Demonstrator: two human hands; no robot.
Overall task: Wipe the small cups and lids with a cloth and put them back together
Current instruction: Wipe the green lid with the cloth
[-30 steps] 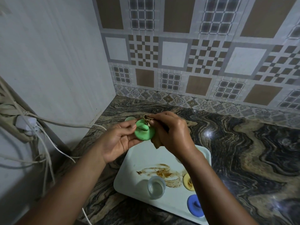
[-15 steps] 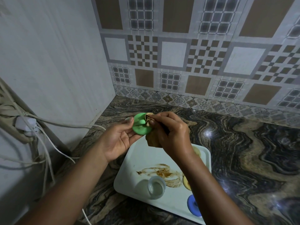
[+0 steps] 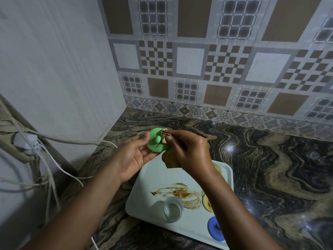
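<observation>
1. The white tray (image 3: 144, 201) lies on the marbled counter (image 3: 270, 159) below both hands. It carries a brown smear, a clear small cup (image 3: 173, 210) standing upright, a yellow lid (image 3: 207, 202) partly hidden by the right forearm, and a blue lid (image 3: 214, 229) near the front edge.
2. The left hand (image 3: 131, 159) holds the green lid (image 3: 156, 143) up above the tray's far end, fingers and thumb closed on its left rim, knob side facing the camera.
3. The right hand (image 3: 191, 156) sits just right of the lid, fingertips pinched together on a brown cloth (image 3: 171, 159), a bunched corner pressed against the lid's upper right beside the knob.
4. The lid lies left of the wiping fingers, so the next stroke likely goes leftward around the knob.
5. The lid is round, pale green, with a small dark mark below the knob.
</observation>
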